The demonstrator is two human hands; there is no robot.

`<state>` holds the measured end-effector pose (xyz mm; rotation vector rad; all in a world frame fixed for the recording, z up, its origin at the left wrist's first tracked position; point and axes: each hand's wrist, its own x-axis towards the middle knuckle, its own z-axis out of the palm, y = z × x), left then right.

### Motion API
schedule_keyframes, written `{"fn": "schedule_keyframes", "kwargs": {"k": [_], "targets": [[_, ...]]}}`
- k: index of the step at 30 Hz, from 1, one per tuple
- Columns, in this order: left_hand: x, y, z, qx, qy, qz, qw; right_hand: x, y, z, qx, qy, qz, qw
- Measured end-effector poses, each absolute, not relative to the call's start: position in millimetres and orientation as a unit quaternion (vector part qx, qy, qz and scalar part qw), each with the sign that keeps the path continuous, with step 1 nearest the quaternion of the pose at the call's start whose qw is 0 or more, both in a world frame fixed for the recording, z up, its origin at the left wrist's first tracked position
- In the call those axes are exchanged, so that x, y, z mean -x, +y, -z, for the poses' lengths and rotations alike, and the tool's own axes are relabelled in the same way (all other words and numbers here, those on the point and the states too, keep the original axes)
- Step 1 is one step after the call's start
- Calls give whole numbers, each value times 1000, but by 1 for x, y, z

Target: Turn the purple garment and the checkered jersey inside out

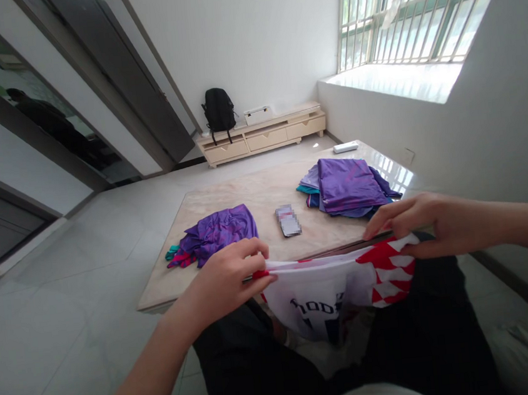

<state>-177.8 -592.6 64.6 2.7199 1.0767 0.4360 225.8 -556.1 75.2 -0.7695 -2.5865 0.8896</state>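
A white jersey (321,289) with red and white checks and black lettering hangs over my lap at the near edge of the low marble table (254,195). My left hand (232,276) pinches its upper left edge, fingers closed on the cloth. My right hand (425,224) grips the upper right edge at the red checked part. A crumpled purple garment (218,234) lies on the table just beyond my left hand. A stack of folded purple clothes (348,185) lies beyond my right hand. A phone (288,220) rests between the two piles.
A white remote-like item (345,147) sits at the table's far corner. A low wooden cabinet (262,136) stands against the back wall with a black backpack (218,109) and a white box on it. A barred window is at the right, dark doors at the left.
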Motion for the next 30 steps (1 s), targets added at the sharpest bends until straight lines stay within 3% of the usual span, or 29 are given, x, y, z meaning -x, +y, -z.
{"fn": "schedule_keyframes", "kwargs": {"k": [3, 6, 13, 20, 25, 30], "targets": [[178, -588, -62, -915, 364, -165, 54, -217, -563, -79, 273, -863, -363, 219], [180, -583, -63, -903, 373, -209, 55, -213, -564, -83, 272, -876, -339, 208], [182, -570, -71, -887, 394, -223, 94, -225, -528, -78, 335, -939, -14, 72], [170, -555, -87, -872, 403, -255, 109, -225, -513, -75, 376, -913, 130, 85], [165, -549, -95, -858, 412, -295, 80, -226, -506, -82, 378, -914, 47, 139], [161, -548, -95, -860, 450, -238, 23, -218, -508, -91, 297, -921, -186, 172]]}}
